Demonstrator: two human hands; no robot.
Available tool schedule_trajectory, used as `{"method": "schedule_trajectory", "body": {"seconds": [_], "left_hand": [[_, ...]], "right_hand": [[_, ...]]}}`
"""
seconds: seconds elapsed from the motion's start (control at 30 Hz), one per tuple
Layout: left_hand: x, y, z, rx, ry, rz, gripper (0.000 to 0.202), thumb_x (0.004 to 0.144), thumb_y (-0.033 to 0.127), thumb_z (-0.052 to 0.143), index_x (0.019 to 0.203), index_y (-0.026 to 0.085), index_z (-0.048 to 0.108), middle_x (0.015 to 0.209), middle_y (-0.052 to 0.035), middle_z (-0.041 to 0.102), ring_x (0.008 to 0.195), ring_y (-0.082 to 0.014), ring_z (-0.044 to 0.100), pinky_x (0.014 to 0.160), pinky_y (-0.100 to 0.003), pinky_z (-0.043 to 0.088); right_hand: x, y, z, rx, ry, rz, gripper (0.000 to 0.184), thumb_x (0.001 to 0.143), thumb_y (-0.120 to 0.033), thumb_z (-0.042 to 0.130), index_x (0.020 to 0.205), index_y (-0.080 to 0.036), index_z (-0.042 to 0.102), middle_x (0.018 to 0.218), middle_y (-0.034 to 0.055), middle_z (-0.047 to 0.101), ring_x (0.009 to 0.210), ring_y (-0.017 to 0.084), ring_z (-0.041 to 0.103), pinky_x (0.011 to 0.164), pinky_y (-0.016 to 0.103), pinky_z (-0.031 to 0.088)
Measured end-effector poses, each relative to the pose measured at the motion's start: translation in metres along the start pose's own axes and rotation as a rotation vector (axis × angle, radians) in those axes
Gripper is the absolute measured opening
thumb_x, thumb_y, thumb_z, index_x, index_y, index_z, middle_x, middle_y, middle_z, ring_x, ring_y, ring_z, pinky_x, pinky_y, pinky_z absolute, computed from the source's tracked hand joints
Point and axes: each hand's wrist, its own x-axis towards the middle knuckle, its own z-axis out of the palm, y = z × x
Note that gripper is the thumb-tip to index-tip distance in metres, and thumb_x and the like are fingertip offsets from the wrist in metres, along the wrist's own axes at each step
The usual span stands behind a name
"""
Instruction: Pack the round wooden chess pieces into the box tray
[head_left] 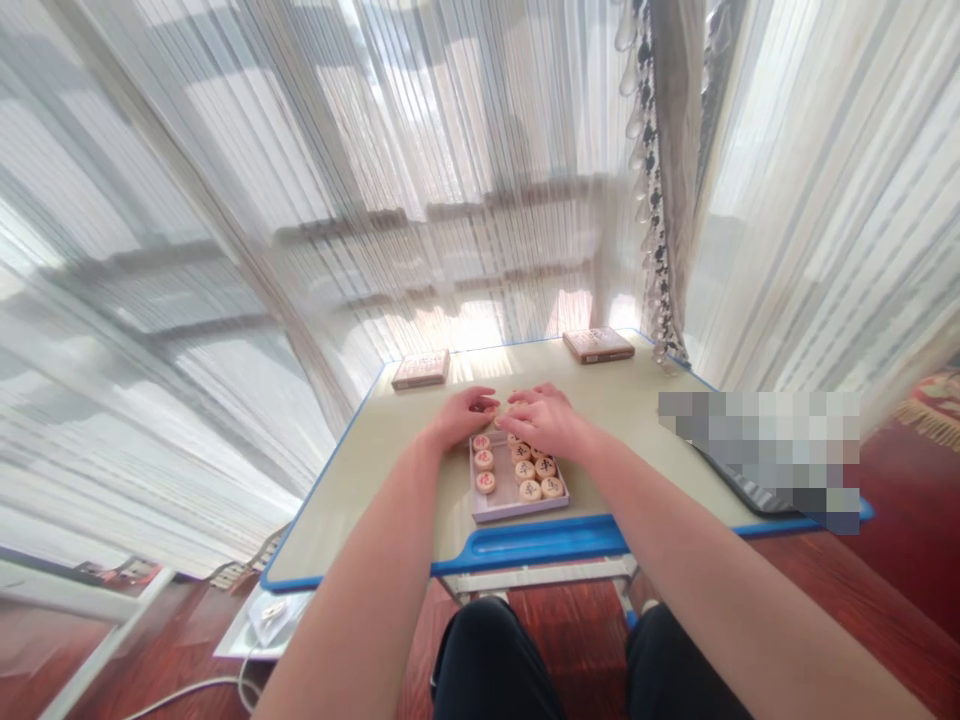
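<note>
A shallow light-coloured box [519,513] lies near the table's front edge with Chinese chess pieces in it. Red-marked pieces [485,482] run down its left side. Black-marked pieces [530,490] stand in two columns at its right. At the box's far end, my left hand [463,417] has thumb and fingers curled round a chess piece, mostly covered. Just to the right, my right hand [547,420] reaches over the upper black pieces, its thumb and fingers closed on a chess piece that is largely hidden. The fingertips of both hands are close together.
The table [360,480] has a blue rim and a blue front groove [544,541]. Two flat boxes, one at back left [421,369] and one at back right [598,345], lie near the curtain [450,180]. A dark-edged, partly blurred object [750,480] rests at right.
</note>
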Motion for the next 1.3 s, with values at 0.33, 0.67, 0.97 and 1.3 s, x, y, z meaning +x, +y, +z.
{"method": "schedule_trajectory", "body": {"seconds": [0.33,0.67,0.97,1.3], "left_hand": [[-0.003,0.012,0.001,-0.129,0.031,0.015,0.060,0.055,0.030,0.080,0.108,0.013,0.058,0.100,-0.0112,0.067,0.091,-0.0206,0.062,0.089,-0.040,0.046],[-0.015,0.032,0.005,-0.298,-0.128,0.071,0.056,0.056,0.018,0.081,0.108,0.013,0.060,0.105,-0.0121,0.066,0.094,-0.0222,0.063,0.088,-0.042,0.046],[-0.015,0.033,0.006,-0.253,-0.107,0.125,0.052,0.057,0.019,0.080,0.106,0.013,0.061,0.094,-0.0088,0.068,0.086,-0.0199,0.063,0.081,-0.039,0.048],[-0.024,0.041,0.011,-0.271,-0.128,0.136,0.046,0.056,0.017,0.079,0.099,0.012,0.064,0.089,-0.0063,0.067,0.082,-0.0172,0.062,0.077,-0.034,0.048]], "right_hand": [[0.004,0.003,-0.001,-0.033,0.190,-0.007,0.029,0.086,-0.030,0.046,0.093,-0.022,0.073,0.100,0.0059,0.066,0.099,0.020,0.052,0.094,0.031,0.033],[0.002,-0.003,-0.009,0.216,0.211,0.013,0.025,0.084,-0.033,0.053,0.096,-0.019,0.069,0.092,0.0037,0.071,0.082,0.017,0.061,0.077,0.027,0.045],[-0.001,-0.005,-0.017,0.311,0.201,-0.016,0.025,0.083,-0.029,0.056,0.100,-0.018,0.069,0.094,0.0052,0.071,0.073,0.015,0.064,0.071,0.026,0.049],[-0.003,-0.003,-0.013,0.404,0.250,-0.036,0.020,0.075,-0.026,0.063,0.091,-0.017,0.071,0.084,0.0043,0.071,0.064,0.013,0.060,0.063,0.025,0.048]]}}
